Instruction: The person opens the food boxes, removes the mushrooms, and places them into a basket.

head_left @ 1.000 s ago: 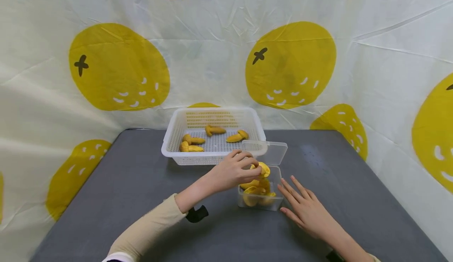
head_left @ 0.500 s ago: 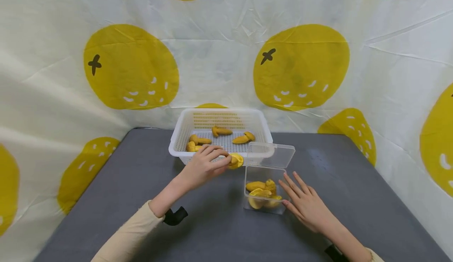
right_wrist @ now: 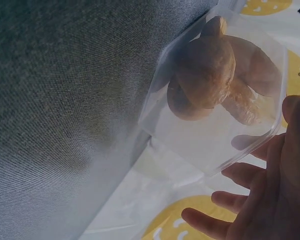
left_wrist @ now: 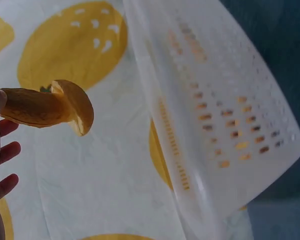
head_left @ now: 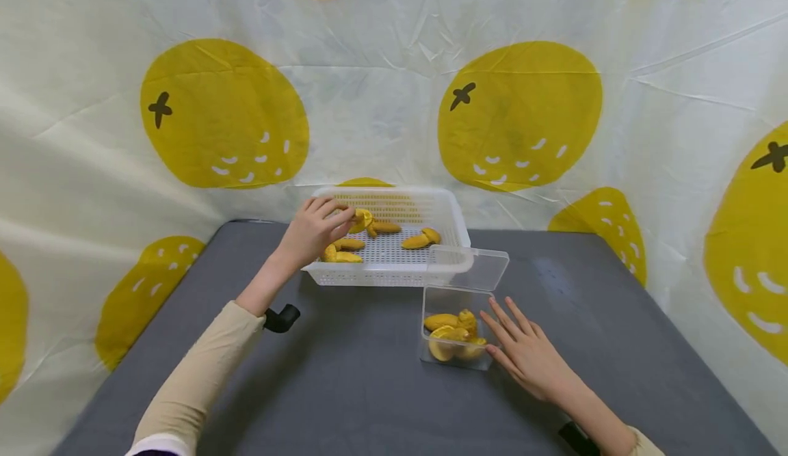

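Thumb and fingers of my left hand (head_left: 312,234) pinch a yellow mushroom (left_wrist: 42,106) by its stem, cap pointing away. In the head view, hand and mushroom are over the left part of a white plastic basket (head_left: 369,277). Several mushrooms lie in that basket, including one on the right (head_left: 421,238). My right hand (head_left: 534,361), fingers straight and spread, has its fingertips right at the side of a small clear plastic box (right_wrist: 182,145). Several more mushrooms (head_left: 452,334) lie inside the box, and its clear lid (head_left: 477,269) is raised at the back.
A dark grey tabletop (head_left: 345,387) carries the basket and the box. Behind it and to the sides hangs a white cloth (head_left: 369,114) printed with large yellow fruits. The box lid overlaps the basket's front right corner in the head view.
My left hand has carried the mushroom up from the box, leftward and back to above the basket. My right hand has stayed beside the box.
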Demonstrator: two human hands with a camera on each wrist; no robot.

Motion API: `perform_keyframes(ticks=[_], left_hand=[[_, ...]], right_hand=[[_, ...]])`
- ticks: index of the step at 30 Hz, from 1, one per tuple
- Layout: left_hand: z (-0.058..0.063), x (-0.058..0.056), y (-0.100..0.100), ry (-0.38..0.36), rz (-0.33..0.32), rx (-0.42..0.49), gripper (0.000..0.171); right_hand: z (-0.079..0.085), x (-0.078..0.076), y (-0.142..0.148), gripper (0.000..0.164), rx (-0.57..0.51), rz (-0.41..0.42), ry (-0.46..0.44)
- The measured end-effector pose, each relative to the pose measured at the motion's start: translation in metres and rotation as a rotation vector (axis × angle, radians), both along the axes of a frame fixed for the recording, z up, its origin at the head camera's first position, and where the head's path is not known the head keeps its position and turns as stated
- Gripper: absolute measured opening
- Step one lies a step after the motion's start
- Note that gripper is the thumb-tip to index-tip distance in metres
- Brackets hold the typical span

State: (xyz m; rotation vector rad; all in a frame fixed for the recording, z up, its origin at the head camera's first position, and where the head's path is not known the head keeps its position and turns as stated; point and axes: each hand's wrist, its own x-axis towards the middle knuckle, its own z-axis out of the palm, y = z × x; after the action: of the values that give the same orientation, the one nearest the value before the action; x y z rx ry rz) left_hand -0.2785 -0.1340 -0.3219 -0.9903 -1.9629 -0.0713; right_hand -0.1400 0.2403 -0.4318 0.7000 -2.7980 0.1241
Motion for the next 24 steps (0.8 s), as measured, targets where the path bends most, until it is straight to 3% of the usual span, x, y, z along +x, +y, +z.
perform_keyframes(ticks=[7, 14, 19, 24], left_hand=[[0.014, -0.039, -0.002, -0.089, 0.037, 0.028, 0.018], [0.016, -0.074, -0.003, -0.180, 0.113, 0.058, 0.015], [0.014, -0.090, -0.005, -0.234, 0.171, 0.068, 0.014], [0.009, -0.098, -0.007, -0.311, 0.243, 0.082, 0.017]], right_hand=[[0.000, 0.000, -0.002, 0.052, -0.015, -0.003, -0.017], [0.000, 0.001, -0.002, 0.052, -0.022, -0.006, -0.027], [-0.001, 0.002, -0.002, 0.052, -0.029, -0.003, -0.016], [0.001, 0.002, -0.002, 0.053, -0.036, -0.007, -0.022]])
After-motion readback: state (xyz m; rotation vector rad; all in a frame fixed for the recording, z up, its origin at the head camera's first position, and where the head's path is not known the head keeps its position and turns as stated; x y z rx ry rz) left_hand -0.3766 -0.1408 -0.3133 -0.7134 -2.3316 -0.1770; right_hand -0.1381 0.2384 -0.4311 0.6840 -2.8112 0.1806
